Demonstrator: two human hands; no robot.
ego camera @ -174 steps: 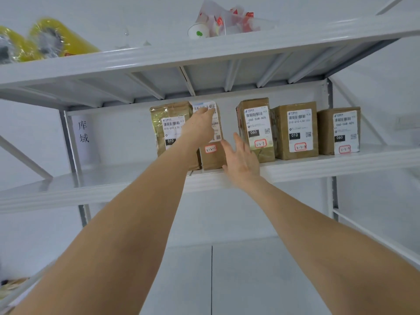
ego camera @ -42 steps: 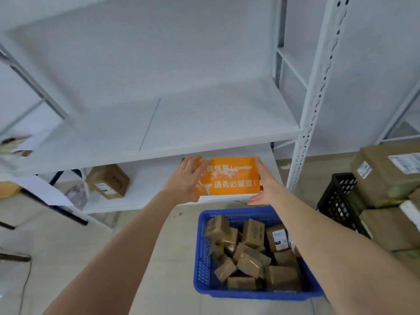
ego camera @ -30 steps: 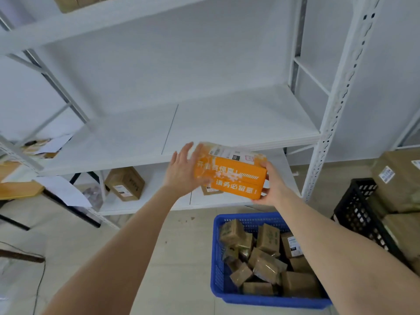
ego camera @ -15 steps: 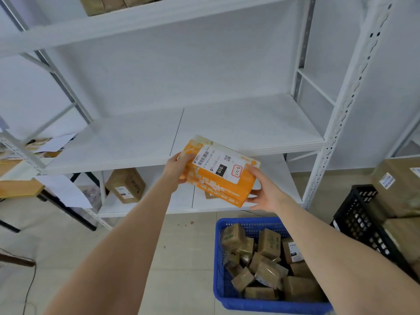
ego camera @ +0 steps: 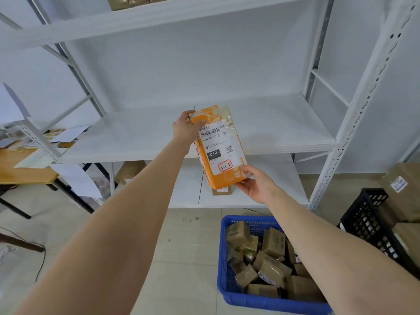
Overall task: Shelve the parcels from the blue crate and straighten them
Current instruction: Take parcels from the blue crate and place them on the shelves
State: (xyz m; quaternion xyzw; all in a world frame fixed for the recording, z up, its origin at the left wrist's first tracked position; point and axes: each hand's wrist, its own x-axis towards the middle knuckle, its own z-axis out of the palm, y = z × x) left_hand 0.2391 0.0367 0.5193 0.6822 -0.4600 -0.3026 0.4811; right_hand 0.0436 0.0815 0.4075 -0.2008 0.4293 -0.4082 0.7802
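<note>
Orange and plastic-wrapped, a flat rectangular parcel with a white shipping label (ego camera: 218, 147) stands on end in mid-air at the centre of the frame, its label facing the camera and its top tipped slightly to the left. The left hand (ego camera: 185, 129) grips its upper left corner, the fingers (ego camera: 197, 116) curled over the top edge and pinching it. The right hand (ego camera: 255, 183) cups the lower right corner from below, with the thumb pressed on the front face and the other fingers spread under the bottom edge. The parcel hangs in front of the white metal shelf board (ego camera: 272, 123) that crosses the middle of the frame, touching no shelf. Below that, on the lowest white shelf board (ego camera: 279, 178), a small brown cardboard box (ego camera: 221, 191) shows just under the parcel, and another brown parcel (ego camera: 129, 171) lies further left. At the lower right of the frame a blue plastic crate (ego camera: 261, 300) sits on the tiled floor, holding a loose heap of small brown taped parcels (ego camera: 268, 260). Just right of it stands a black plastic crate (ego camera: 372, 226) with large brown boxes (ego camera: 402, 187) near it. At the left edge a wooden worktop (ego camera: 25, 173) carries loose white papers (ego camera: 68, 134). At the top edge, brown parcels (ego camera: 136, 0) stand on the upper shelf.
</note>
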